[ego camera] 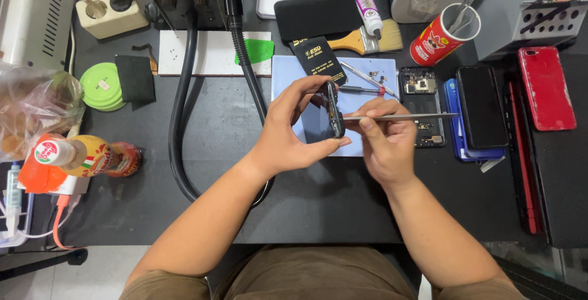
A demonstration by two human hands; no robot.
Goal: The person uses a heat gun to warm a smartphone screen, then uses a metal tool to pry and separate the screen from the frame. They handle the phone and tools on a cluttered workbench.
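My left hand [288,131] grips a dark phone frame [334,110] stood on edge above a pale blue work mat [288,70]. Thumb and fingers clamp its top and bottom. My right hand [386,144] holds a thin metal tool [404,117] level, its tip touching the side of the phone frame. An opened phone body [421,105] with exposed parts lies just right of the mat. Small screws, tweezers and a red-tipped screwdriver [362,89] rest on the mat behind my hands.
A stack of phones [481,107] and a red phone [546,88] lie to the right. A brush [367,39], glue tube [369,13] and red tool can [442,33] stand behind. A thick black hose [180,110] curves at left, near a bottle [79,156] and green tape roll [101,85].
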